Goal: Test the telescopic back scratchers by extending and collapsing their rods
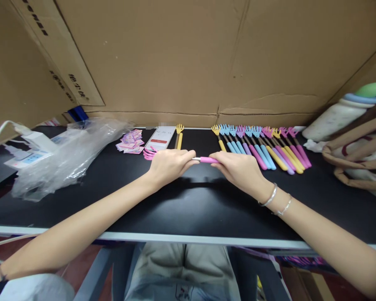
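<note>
My left hand is closed round the claw end of a pink back scratcher, whose pink fingers stick out to the left of my fist. Gripping the pink handle from the other side is my right hand, also closed. A short stretch of metal rod shows between the two hands, held level above the black table. Just behind my left hand lies a yellow back scratcher. Beyond my right hand, several back scratchers in yellow, blue, purple and pink lie in a row, claws pointing to the back.
A phone with a lit screen lies by a pile of small printed cards. Clear plastic bags partly cover a white power strip on the left. A white bottle and a brown-handled bag stand at right. Cardboard walls the back.
</note>
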Tool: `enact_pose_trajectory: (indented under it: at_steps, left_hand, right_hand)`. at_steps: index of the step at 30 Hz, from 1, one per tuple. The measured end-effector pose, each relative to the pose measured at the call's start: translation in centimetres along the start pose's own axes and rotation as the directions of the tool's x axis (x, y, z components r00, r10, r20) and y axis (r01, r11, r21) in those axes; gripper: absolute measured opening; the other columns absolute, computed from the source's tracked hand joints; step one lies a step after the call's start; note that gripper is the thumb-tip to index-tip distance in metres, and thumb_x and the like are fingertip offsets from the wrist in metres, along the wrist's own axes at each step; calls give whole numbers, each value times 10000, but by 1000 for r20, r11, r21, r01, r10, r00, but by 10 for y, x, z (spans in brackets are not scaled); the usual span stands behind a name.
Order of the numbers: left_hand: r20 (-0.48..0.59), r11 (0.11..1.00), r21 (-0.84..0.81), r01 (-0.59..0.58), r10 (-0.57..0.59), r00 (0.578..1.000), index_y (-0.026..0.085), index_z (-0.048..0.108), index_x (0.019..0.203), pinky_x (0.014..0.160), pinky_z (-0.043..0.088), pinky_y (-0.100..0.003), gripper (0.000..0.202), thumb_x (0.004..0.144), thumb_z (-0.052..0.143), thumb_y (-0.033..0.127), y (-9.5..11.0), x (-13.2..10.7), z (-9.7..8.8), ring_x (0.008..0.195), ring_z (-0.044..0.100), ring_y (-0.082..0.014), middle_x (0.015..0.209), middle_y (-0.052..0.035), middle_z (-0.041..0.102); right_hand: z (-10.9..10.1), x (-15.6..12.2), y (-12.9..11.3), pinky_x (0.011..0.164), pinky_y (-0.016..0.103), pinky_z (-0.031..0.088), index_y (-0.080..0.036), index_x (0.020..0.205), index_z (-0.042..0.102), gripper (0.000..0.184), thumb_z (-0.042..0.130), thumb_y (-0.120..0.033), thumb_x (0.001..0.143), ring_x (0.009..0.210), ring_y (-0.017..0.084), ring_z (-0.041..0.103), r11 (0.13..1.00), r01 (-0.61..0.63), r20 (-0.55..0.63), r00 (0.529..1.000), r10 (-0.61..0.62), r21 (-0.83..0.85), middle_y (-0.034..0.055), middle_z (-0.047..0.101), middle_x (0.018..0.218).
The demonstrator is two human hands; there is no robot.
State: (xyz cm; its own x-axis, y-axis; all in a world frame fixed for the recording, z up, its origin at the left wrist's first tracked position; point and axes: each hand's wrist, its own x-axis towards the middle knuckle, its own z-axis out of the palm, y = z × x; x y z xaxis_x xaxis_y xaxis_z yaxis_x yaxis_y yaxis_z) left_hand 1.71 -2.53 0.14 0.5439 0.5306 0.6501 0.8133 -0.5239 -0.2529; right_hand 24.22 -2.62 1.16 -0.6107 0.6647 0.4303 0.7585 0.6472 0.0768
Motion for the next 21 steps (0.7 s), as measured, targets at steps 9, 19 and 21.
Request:
enact_pose_trajectory:
  at_steps: [9, 19, 21]
  left_hand:
    - [-64, 991, 93, -92, 99, 993, 190, 574, 671, 438, 140, -261, 452, 943, 343, 467, 5, -3, -1, 441, 484, -105, 508, 6, 551]
    - [28, 995, 66, -80, 78, 997, 191, 588, 710, 461, 180, -277, 436, 939, 349, 475, 9, 1, 0, 516, 538, -120, 560, -3, 583]
    - [114, 1000, 14, -18, 16, 993, 195, 598, 763, 475, 207, -275, 426, 944, 332, 474, 9, 2, -2, 574, 568, -128, 615, -8, 613]
  right_hand:
    - [-4, 1, 3, 566, 244, 283, -185, 1000, 603, 397, 323, -460, 942, 589, 130, 510, 938, -95, 242, 970, 12, 334, 33, 642, 757]
    - [-9, 8, 10, 627, 234, 341, -159, 893, 606, 416, 353, -488, 924, 652, 119, 490, 773, -182, 363, 929, -67, 608, 24, 602, 773]
    - [-5, 7, 10, 607, 232, 329, -172, 919, 604, 387, 356, -470, 929, 636, 121, 502, 845, -142, 306, 952, -27, 516, 22, 612, 761]
